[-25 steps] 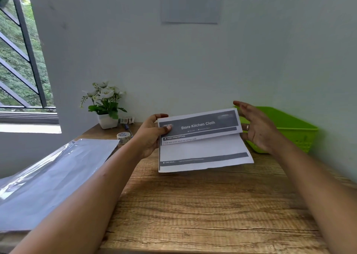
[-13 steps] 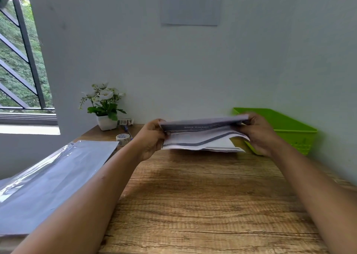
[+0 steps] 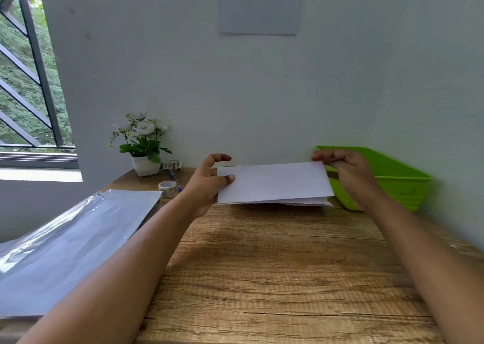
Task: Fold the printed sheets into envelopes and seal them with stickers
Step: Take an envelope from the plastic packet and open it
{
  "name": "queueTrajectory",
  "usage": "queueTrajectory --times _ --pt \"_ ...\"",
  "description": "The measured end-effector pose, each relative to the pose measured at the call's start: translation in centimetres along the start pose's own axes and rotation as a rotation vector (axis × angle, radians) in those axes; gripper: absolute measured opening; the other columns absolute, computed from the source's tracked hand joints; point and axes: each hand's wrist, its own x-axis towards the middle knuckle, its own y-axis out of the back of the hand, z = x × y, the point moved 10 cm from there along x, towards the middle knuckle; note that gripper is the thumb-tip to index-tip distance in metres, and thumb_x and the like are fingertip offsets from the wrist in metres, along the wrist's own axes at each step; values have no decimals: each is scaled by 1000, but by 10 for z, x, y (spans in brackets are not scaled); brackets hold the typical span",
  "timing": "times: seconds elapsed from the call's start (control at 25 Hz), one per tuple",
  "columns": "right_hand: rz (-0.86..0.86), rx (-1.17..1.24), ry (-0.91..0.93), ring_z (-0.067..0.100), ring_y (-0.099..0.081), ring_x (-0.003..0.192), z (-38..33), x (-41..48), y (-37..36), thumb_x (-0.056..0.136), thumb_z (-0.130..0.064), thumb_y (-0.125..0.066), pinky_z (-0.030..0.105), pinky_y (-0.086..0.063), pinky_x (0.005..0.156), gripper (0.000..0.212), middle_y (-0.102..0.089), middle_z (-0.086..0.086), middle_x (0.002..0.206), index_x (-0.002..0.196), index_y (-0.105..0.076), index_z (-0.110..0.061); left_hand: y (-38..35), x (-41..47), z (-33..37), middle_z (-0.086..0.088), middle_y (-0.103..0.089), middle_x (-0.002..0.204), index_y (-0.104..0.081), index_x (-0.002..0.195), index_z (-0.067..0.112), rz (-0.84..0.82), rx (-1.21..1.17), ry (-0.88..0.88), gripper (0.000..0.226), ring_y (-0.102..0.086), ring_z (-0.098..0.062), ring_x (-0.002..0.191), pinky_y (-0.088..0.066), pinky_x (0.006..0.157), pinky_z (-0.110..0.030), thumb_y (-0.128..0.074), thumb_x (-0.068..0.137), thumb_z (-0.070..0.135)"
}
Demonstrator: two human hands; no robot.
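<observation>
– Two hands on it?
– Yep. Left hand (image 3: 209, 184) pinches left edge of folded white paper sheet (image 3: 273, 182), thumb on top, index finger lifted clear. Right hand (image 3: 345, 168) pinches far right corner w/ curled fingertips.
– Sheet where?
– Far centre, low over brown wood-grain table (image 3: 262, 278), just left of lime-green plastic basket (image 3: 403, 178).

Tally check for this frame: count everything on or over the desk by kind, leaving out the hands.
Folded sheet: 1
Green basket: 1
Tape roll: 1
Pen: 1
Potted flowers: 1
Plastic-wrapped pack: 1
Small patterned item beside the pot, kind unclear: 1
Total: 7
</observation>
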Motion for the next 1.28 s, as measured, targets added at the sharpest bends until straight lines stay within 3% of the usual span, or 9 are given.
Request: queueTrajectory --times 0.12,0.24,0.28,0.4,0.52,0.72,0.92,1.08,1.28 --pt "-49 -431 294 10 -59 106 -38 -11 -19 91 -15 -58 16 -42 93 20 -68 -5 111 106 -69 -23 -9 -5 10 -6 -62 101 -60 101 21 -19 -11 -76 27 -60 -24 89 -54 67 -36 -55 90 -4" --pt "-121 -814 408 11 -59 109 -43 -20 -50 88 -36 -61 38 -29 100 22 -69 -11 111 108 -69 -29 -23 -11 22 2 -64 94 -62 90 22 -62 30 -193 26 -59 -19 85 -51 73 -38 -56 90 -3" --pt "-114 -820 410 10 -60 106 -44 -21 -53 89 -34 -60 38 -24 97 17 -70 -12 108 103 -70 -31 -25 -14 32 6 -64 93 -62 88 23 -45 159 -286 23 -59 -17 86 -50 76 -38 -57 90 0" --pt "-28 -854 516 10 -62 97 -58 -32 -56 91 -35 -53 35 -18 90 17 -71 -15 95 92 -69 -33 -41 -39 71 9 -69 86 -67 93 24 161 955 -795 11 -62 -13 91 -41 95 -39 -60 89 17" --pt "67 -938 719 11 -62 92 -79 -53 -69 89 -31 -54 36 -19 94 13 -69 -15 89 88 -66 -33 -67 -65 76 5 -71 73 -73 89 25 290 1208 -1047 16 -63 -17 87 -30 104 -46 -57 87 30" --pt "169 -975 867 12 -62 91 -98 -68 -74 89 -26 -59 40 -21 96 10 -68 -16 86 85 -66 -32 -73 -76 82 3 -70 68 -74 81 26 366 1276 -1149 29 -67 -16 88 -15 110 -44 -47 88 35" --pt "266 -1002 735 12 -62 92 -91 -46 -35 91 -29 -51 36 -17 95 18 -69 -15 84 84 -67 -31 -47 -67 91 4 -71 69 -74 80 26 491 1412 -1097 9 -68 -16 87 -9 113 -46 -67 83 21" --pt "323 -970 618 16 -61 94 -80 -36 -5 90 -19 -57 28 -12 91 14 -69 -12 87 85 -67 -29 -10 -60 100 3 -72 70 -73 79 22 651 1448 -991 10 -67 -20 89 -8 111 -47 -65 86 23" --pt "257 -962 792 14 -63 89 -88 -56 -53 90 -31 -55 38 -21 95 15 -69 -14 84 84 -68 -29 -66 -74 88 5 -75 84 -73 97 24 462 1409 -1196 16 -67 -17 94 -18 111 -48 -66 84 32"
